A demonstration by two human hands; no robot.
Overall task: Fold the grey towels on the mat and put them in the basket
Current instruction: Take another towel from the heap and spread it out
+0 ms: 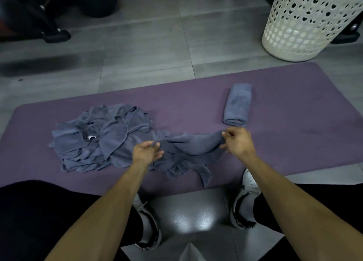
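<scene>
Basket (306, 25) top cut off; inside unseen.

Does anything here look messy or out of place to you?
Mostly the heap of unfolded grey towels, crumpled on the left of the purple mat. One folded towel lies on the mat, not in the white basket beyond it. Both hands pinch another towel, not yet folded. Nothing looks damaged.

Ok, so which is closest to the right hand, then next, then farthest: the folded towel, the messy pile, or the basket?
From the right hand:
1. Folded towel, just beyond the hand on the mat.
2. Messy pile, across the mat to the left, past the left hand.
3. Basket, on the floor beyond the mat, far right.
</scene>
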